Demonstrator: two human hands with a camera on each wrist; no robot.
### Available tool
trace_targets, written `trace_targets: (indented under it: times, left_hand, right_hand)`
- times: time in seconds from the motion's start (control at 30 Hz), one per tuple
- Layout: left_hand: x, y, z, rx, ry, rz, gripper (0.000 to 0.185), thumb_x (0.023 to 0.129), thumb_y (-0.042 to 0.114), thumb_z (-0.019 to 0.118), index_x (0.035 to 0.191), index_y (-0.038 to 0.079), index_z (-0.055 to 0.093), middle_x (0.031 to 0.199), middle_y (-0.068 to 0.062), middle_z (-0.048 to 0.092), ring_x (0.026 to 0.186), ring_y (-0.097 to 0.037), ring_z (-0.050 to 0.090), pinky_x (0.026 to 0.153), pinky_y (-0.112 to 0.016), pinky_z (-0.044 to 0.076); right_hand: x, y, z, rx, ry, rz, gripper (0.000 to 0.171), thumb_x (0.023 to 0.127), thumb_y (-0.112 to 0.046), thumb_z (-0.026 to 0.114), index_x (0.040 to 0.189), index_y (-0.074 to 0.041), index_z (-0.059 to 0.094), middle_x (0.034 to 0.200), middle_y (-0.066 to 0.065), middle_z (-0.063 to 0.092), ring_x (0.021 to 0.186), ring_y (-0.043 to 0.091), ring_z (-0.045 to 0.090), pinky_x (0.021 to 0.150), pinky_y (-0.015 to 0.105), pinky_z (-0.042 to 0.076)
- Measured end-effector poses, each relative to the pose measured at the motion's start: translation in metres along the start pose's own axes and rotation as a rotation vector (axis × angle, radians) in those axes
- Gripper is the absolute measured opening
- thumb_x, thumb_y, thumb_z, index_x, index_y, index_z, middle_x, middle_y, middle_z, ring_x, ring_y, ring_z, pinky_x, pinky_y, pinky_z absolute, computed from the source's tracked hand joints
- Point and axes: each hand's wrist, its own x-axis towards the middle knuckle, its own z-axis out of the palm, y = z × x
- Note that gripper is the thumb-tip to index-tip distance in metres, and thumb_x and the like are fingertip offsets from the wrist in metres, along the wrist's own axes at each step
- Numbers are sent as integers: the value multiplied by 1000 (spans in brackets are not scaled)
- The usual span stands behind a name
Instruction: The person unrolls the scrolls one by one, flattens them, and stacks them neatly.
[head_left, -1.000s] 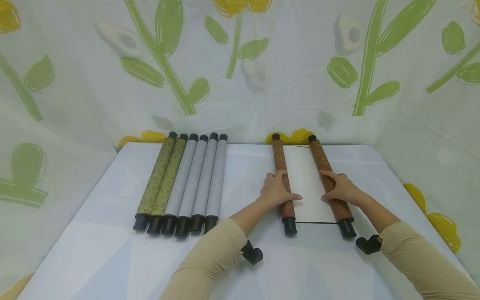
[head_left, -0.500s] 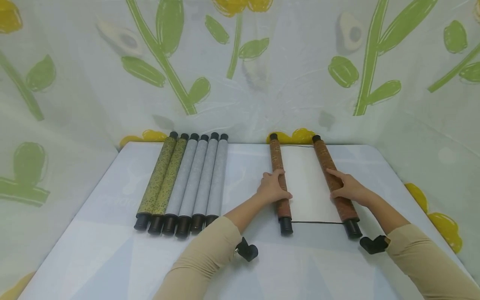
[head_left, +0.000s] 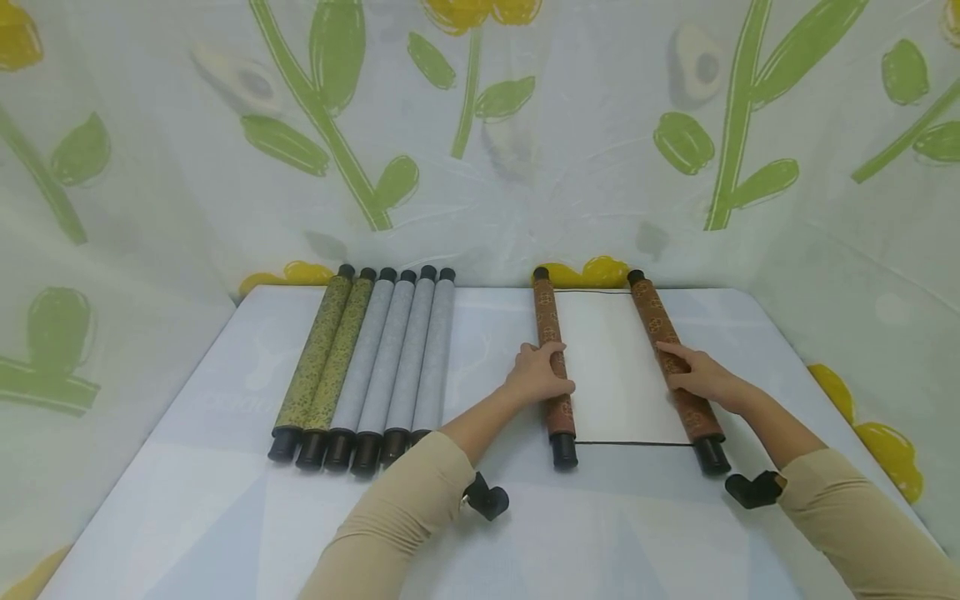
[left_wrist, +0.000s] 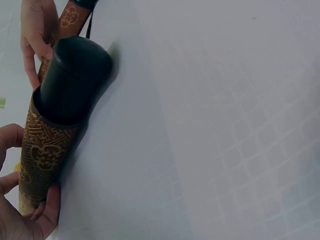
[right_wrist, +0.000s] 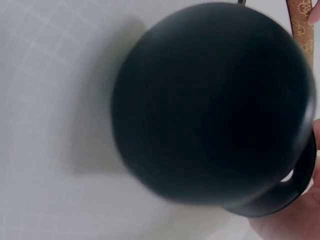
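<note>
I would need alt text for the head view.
A left hand and a right hand grip two brown patterned rolls joined by white paper on a pale table. To their left, two green rolls and four grey rolls lie side by side.

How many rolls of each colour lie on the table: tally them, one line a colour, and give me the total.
Patterned brown rolls: 2
Speckled green rolls: 2
Grey rolls: 4
Total: 8
</note>
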Motion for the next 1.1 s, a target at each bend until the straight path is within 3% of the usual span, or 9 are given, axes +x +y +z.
trace_targets:
  times: [0.17, 0.3, 0.63, 1.1]
  left_hand:
    - [-1, 1, 3, 7, 25, 0, 79, 70, 46, 79, 138, 25, 46, 130, -21, 40, 109, -28, 48, 78, -39, 49]
    - [1, 0, 3, -23, 21, 16, 81, 69, 43, 82, 138, 23, 45, 135, -24, 35, 115, -32, 46, 84, -42, 49]
    - [7, -4, 8, -71, 5, 68, 79, 71, 36, 82, 139, 22, 45, 138, -24, 33, 120, -35, 42, 87, -44, 47]
    - [2, 2, 3, -60, -17, 19, 73, 74, 31, 79, 139, 24, 45, 134, -21, 38, 114, -29, 45, 81, -40, 49]
  right_hand:
    - [0, 5, 2, -62, 48, -22, 86, 80, -19, 73, 146, 4, 23, 142, 43, 19, 129, 58, 20, 100, 66, 27]
    - [0, 4, 1, -104, 73, 5, 88, 77, -19, 76, 146, 2, 26, 141, 43, 21, 126, 57, 26, 97, 65, 33]
    - [-6, 7, -2, -99, 83, 29, 85, 76, -8, 69, 146, 3, 23, 142, 43, 18, 126, 58, 24, 95, 67, 32]
    - [-11, 19, -10, -80, 81, 52, 81, 78, -5, 60, 147, 4, 19, 142, 44, 15, 128, 60, 18, 96, 68, 31]
